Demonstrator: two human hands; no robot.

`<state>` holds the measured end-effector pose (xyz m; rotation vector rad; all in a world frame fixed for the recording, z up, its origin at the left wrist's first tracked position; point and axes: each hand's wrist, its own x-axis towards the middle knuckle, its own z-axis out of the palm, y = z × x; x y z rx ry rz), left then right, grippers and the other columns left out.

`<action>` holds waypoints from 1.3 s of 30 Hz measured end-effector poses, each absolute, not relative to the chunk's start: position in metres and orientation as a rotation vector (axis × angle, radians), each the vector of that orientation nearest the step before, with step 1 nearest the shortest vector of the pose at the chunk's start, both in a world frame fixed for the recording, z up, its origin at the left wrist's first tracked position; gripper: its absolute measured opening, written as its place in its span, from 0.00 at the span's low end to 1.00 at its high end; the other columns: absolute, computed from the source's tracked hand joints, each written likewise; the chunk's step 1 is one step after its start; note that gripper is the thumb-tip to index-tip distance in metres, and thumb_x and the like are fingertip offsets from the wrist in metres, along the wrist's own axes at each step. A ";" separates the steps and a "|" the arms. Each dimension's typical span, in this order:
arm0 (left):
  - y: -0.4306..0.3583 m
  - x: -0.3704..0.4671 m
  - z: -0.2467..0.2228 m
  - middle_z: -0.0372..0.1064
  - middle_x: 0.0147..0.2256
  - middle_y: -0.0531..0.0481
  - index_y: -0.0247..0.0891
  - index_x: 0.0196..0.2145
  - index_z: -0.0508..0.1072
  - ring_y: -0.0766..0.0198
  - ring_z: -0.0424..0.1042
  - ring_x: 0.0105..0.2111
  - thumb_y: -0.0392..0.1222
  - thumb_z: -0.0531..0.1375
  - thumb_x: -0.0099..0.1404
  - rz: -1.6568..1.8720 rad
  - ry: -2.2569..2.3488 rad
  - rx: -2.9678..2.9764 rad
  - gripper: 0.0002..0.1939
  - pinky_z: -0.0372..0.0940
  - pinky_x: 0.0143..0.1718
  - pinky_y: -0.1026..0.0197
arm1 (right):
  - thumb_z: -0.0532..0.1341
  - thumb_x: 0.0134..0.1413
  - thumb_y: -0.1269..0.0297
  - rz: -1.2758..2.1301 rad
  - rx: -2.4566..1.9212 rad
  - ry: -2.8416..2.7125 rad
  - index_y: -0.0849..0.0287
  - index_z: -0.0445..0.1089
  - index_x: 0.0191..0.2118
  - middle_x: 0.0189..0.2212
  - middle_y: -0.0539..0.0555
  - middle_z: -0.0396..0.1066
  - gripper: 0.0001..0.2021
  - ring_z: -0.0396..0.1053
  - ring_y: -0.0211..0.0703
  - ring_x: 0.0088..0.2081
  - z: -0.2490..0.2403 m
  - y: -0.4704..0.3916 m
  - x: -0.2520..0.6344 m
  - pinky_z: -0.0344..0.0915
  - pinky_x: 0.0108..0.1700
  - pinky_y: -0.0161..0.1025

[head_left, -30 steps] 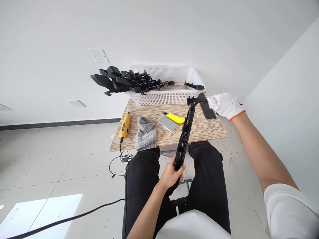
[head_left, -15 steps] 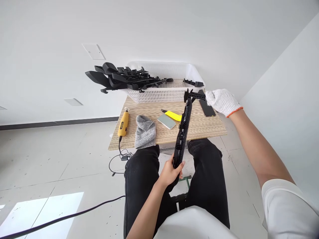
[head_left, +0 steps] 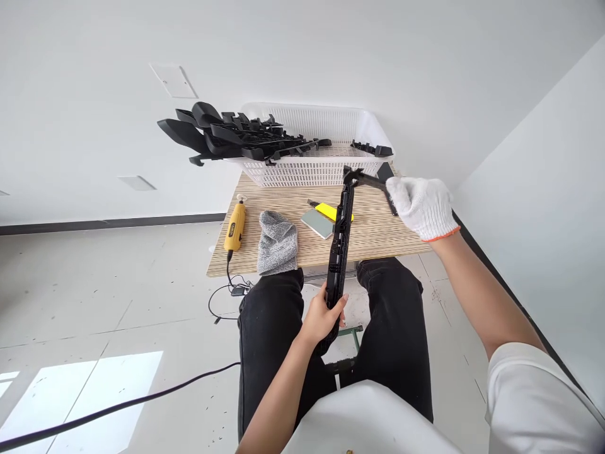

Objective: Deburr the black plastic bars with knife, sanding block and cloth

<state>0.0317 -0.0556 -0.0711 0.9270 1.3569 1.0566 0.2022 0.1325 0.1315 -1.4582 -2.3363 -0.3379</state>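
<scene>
My bare left hand [head_left: 323, 316] is closed around the lower part of a long black plastic trim piece [head_left: 338, 249], which tilts up and away from my lap over the table edge. In a white knitted glove with an orange cuff, my right hand [head_left: 420, 205] grips a black caliper [head_left: 371, 180]. The caliper's jaws are at the far top end of the trim piece; whether they touch it I cannot tell. A yellow utility knife [head_left: 326, 210] and a grey-green flat block [head_left: 317, 223] lie just left of the trim piece, partly behind it.
A white plastic basket [head_left: 312, 175] at the table's back holds several black trim pieces [head_left: 227, 135], some jutting out left. On the wooden table [head_left: 378, 233] lie a yellow corded rotary tool [head_left: 235, 228], a grey cloth [head_left: 277, 244] and a dark phone [head_left: 385, 171]. A black cable [head_left: 142, 398] crosses the floor.
The trim piece has swung a little left and more upright. My gloved hand has turned the caliper so that its narrow side shows and its jaws point left. The view has shifted slightly.
</scene>
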 end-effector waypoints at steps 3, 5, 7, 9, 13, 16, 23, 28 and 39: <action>-0.056 0.031 -0.071 0.66 0.20 0.58 0.38 0.45 0.63 0.65 0.69 0.17 0.58 0.62 0.64 1.050 1.352 0.933 0.23 0.68 0.23 0.61 | 0.35 0.68 0.44 -0.285 -1.484 -2.382 0.60 0.72 0.24 0.19 0.57 0.67 0.38 0.63 0.41 0.23 0.120 0.133 0.196 0.47 0.27 0.39; -0.057 0.031 -0.071 0.66 0.20 0.58 0.38 0.45 0.63 0.64 0.69 0.17 0.58 0.62 0.64 1.052 1.344 0.936 0.23 0.68 0.23 0.61 | 0.35 0.67 0.46 -0.286 -1.502 -2.416 0.61 0.73 0.26 0.20 0.59 0.68 0.37 0.63 0.42 0.23 0.113 0.133 0.194 0.46 0.27 0.39; -0.057 0.030 -0.071 0.66 0.20 0.58 0.38 0.47 0.63 0.64 0.69 0.17 0.58 0.62 0.64 1.060 1.329 0.935 0.24 0.69 0.23 0.60 | 0.36 0.67 0.48 -0.278 -1.530 -2.432 0.62 0.74 0.28 0.22 0.60 0.70 0.35 0.65 0.44 0.24 0.108 0.132 0.191 0.47 0.27 0.39; -0.058 0.030 -0.071 0.66 0.20 0.58 0.37 0.49 0.63 0.64 0.69 0.17 0.58 0.61 0.64 1.068 1.311 0.927 0.25 0.69 0.23 0.59 | 0.36 0.67 0.50 -0.251 -1.555 -2.449 0.62 0.75 0.29 0.23 0.61 0.71 0.34 0.66 0.45 0.26 0.104 0.130 0.189 0.47 0.28 0.38; -0.058 0.030 -0.072 0.66 0.20 0.58 0.37 0.50 0.63 0.64 0.69 0.17 0.59 0.62 0.64 1.064 1.293 0.912 0.27 0.69 0.24 0.59 | 0.39 0.66 0.54 -0.229 -1.557 -2.520 0.63 0.74 0.29 0.25 0.62 0.73 0.31 0.68 0.47 0.27 0.099 0.129 0.184 0.48 0.28 0.38; -0.058 0.029 -0.072 0.67 0.20 0.57 0.36 0.51 0.62 0.63 0.69 0.17 0.59 0.61 0.64 1.053 1.295 0.916 0.27 0.69 0.24 0.59 | 0.42 0.64 0.56 -0.202 -1.531 -2.496 0.62 0.75 0.35 0.28 0.61 0.74 0.26 0.70 0.49 0.30 0.094 0.131 0.183 0.49 0.28 0.38; -0.058 0.029 -0.072 0.67 0.20 0.57 0.36 0.49 0.62 0.63 0.69 0.17 0.58 0.62 0.63 1.052 1.289 0.928 0.26 0.69 0.24 0.59 | 0.46 0.65 0.60 -0.019 -1.413 -2.441 0.57 0.67 0.56 0.34 0.56 0.77 0.20 0.73 0.49 0.34 0.087 0.135 0.186 0.58 0.33 0.39; -0.057 0.030 -0.072 0.66 0.19 0.58 0.37 0.48 0.62 0.65 0.67 0.16 0.57 0.62 0.64 1.059 1.228 0.881 0.24 0.70 0.24 0.59 | 0.45 0.69 0.58 0.232 -1.292 -2.581 0.57 0.64 0.59 0.41 0.56 0.77 0.21 0.74 0.45 0.36 0.083 0.140 0.196 0.62 0.37 0.39; -0.057 0.030 -0.075 0.65 0.20 0.58 0.38 0.45 0.61 0.66 0.66 0.16 0.57 0.63 0.64 1.021 1.184 0.831 0.23 0.71 0.21 0.58 | 0.49 0.69 0.52 0.453 -1.235 -2.756 0.49 0.62 0.65 0.48 0.51 0.77 0.24 0.75 0.46 0.47 0.078 0.164 0.213 0.66 0.48 0.41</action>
